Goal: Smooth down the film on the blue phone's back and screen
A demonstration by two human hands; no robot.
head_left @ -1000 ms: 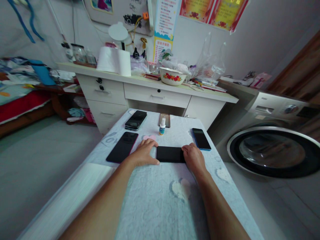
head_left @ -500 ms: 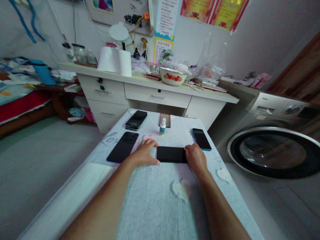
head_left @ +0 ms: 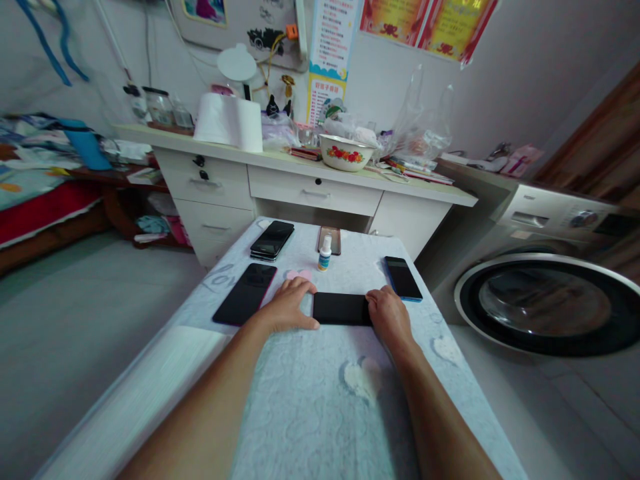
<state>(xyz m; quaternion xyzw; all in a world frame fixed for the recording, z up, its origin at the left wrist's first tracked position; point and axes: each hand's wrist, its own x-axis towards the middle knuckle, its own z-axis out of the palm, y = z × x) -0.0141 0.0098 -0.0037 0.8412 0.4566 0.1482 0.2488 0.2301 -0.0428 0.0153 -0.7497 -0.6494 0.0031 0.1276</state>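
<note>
A black smartphone (head_left: 341, 309) lies sideways on the cloth-covered table, dark screen up. My left hand (head_left: 290, 308) holds its left end, thumb at the near corner and index finger at the far one. Over the right end, my right hand (head_left: 389, 312) is closed with fingers curled down against the screen; anything inside it is hidden. A small white spray bottle (head_left: 325, 255) stands behind the phone. Left of my left hand lies a larger dark phone or tablet with a pinkish edge (head_left: 245, 293). Beyond my right hand is a blue-edged phone (head_left: 403, 278).
A stack of phones (head_left: 273, 239) sits at the table's far left, and a brownish phone case (head_left: 334, 240) at the far edge. Behind stands a white desk (head_left: 315, 190) with a flowered bowl (head_left: 347, 153) and paper roll (head_left: 227, 123). A washing machine (head_left: 540, 267) is right.
My right hand has shifted slightly left over the smartphone. My left hand keeps its hold, and the other objects stay where they were.
</note>
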